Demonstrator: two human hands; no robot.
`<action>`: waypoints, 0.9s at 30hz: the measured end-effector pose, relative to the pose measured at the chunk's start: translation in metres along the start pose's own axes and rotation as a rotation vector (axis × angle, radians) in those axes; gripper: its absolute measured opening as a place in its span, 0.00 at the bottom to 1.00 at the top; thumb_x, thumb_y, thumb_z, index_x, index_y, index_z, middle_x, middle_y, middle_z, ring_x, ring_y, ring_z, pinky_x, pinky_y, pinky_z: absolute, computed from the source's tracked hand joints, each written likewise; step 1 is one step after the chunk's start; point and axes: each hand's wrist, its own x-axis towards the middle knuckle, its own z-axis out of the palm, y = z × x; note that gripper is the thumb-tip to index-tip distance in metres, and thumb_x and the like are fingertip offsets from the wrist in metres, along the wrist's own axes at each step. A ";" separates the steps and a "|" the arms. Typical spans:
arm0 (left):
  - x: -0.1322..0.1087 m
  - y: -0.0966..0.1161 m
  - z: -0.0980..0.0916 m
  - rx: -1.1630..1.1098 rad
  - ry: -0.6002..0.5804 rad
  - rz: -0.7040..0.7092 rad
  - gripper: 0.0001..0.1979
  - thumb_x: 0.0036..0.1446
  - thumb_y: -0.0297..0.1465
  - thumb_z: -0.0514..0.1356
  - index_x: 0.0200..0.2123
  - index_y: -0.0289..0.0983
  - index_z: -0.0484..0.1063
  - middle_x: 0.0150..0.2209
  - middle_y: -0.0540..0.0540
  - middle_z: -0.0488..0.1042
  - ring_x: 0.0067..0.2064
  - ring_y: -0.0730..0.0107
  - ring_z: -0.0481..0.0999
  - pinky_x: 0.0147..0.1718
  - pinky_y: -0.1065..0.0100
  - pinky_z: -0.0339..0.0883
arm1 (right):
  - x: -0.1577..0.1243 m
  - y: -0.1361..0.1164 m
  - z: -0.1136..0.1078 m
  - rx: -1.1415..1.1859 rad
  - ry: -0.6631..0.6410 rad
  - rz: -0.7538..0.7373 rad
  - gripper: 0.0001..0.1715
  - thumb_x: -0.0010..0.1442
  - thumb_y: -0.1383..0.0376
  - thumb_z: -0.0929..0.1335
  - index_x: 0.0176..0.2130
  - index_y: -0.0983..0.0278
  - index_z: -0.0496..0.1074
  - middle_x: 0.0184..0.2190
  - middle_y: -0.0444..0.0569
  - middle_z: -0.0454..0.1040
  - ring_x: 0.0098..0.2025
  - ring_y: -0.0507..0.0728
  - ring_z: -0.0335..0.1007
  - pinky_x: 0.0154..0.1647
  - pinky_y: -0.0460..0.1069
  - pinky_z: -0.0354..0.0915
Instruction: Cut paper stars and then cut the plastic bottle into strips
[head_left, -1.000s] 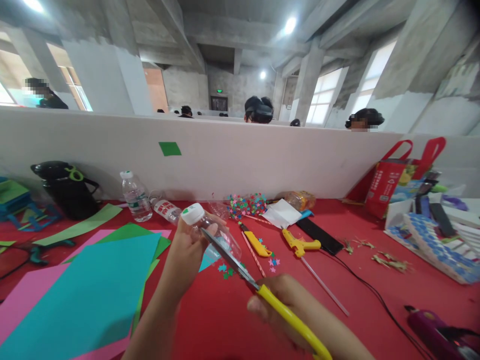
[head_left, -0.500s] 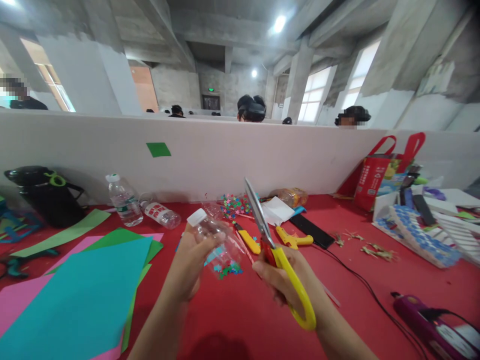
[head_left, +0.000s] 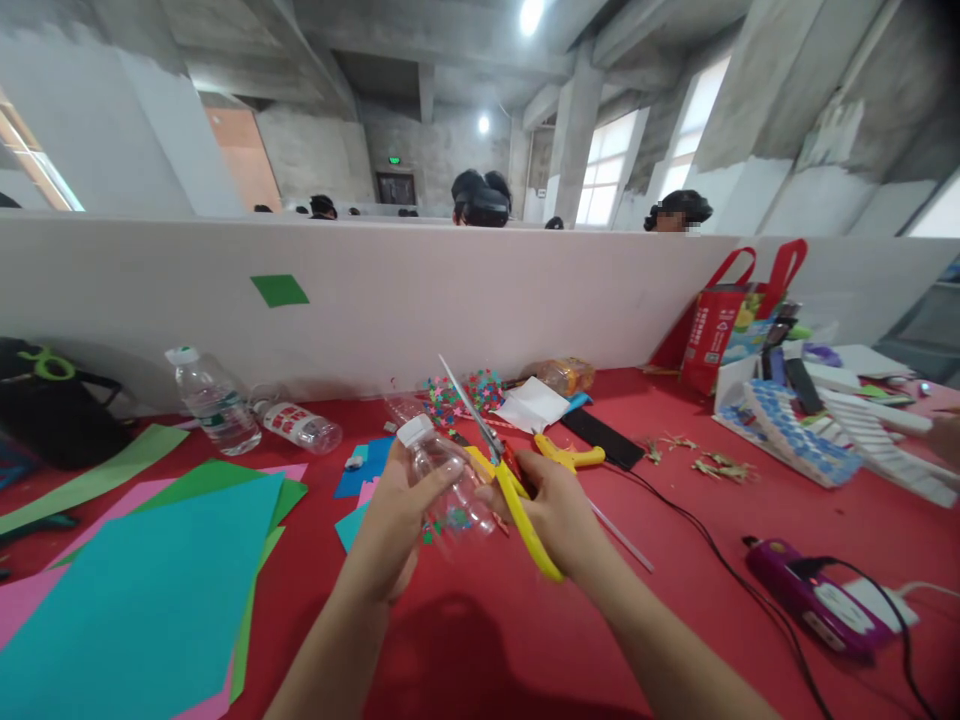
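Observation:
My left hand (head_left: 401, 500) is closed round a clear plastic bottle (head_left: 442, 470) with a white cap, tilted with its cap toward the upper left. In my right hand (head_left: 547, 500) are scissors with yellow handles (head_left: 525, 520); their blades point up and to the left, just beyond the bottle. The scissors' handles are close to the bottle's lower part; whether they touch it I cannot tell. Small coloured stars (head_left: 469, 392) lie behind the bottle on the red table (head_left: 450, 640). A yellow glue gun (head_left: 570, 455) lies right of my right hand.
Coloured paper sheets (head_left: 150, 590) cover the left. Two clear bottles, one upright (head_left: 214, 400) and one lying (head_left: 300, 425), are near the white partition (head_left: 420, 300). A black phone (head_left: 604, 437), a cable and a purple power strip (head_left: 817, 595) are on the right.
The scissors have moved left toward the bottle, and their handles have come down and closer to it. The whole view has turned slightly right. Both hands keep their hold.

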 end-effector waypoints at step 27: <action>0.005 0.013 -0.023 -0.140 -0.240 -0.180 0.22 0.49 0.27 0.70 0.48 0.39 0.72 0.50 0.41 0.79 0.53 0.52 0.77 0.47 0.57 0.76 | -0.004 -0.007 -0.004 0.019 0.063 -0.048 0.25 0.48 0.52 0.73 0.22 0.60 0.55 0.18 0.36 0.53 0.22 0.49 0.46 0.19 0.44 0.45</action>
